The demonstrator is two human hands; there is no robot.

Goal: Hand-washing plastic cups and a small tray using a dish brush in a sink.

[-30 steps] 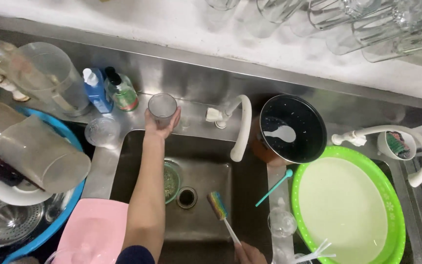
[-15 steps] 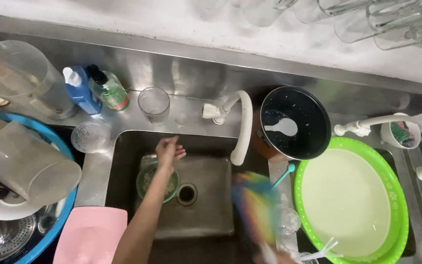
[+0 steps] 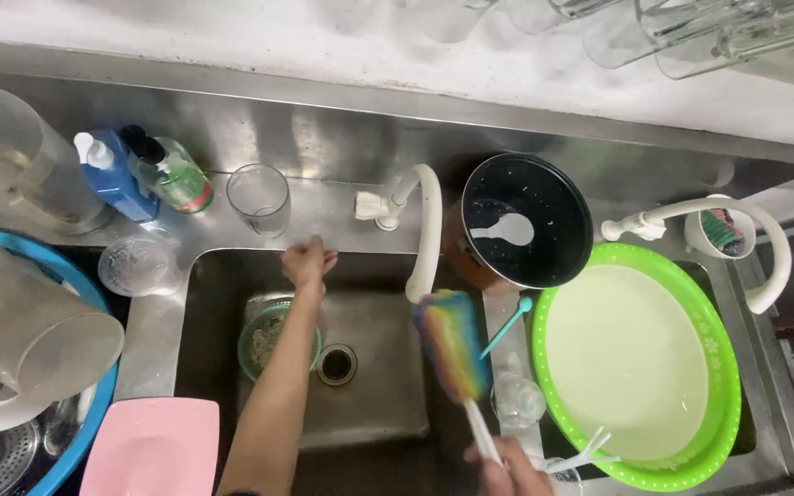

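The left hand (image 3: pixel 309 263) reaches over the stainless steel sink basin (image 3: pixel 204 321) and hangs near its back rim, with the fingers loosely curled downward and holding nothing. It is not spread flat, and it is not pinching anything. Just behind it, on the steel surface (image 3: pixel 342 147) at the back of the sink, stands an upright clear drinking glass (image 3: pixel 259 197) — it lies up and a little to the left of the fingertips, near them but apart. Below the hand, inside the basin, sits a round green strainer bowl (image 3: pixel 259 342), and the forearm crosses over its right edge.

The right hand (image 3: pixel 507 464) is at the bottom edge of the view, closed around the white handle of a rainbow-coloured bottle brush (image 3: pixel 452 344). The long axis of the brush runs from this hand upward and slightly left, so its soft head points toward the white curved faucet (image 3: pixel 426 230) over the basin. The brush head is well to the right of the glass, so the left hand is clearly the nearer one to the glass.

Right of the basin rests a large lime-green plastic basin (image 3: pixel 691 285) with milky water — behind it a dark round pot (image 3: pixel 526 220).
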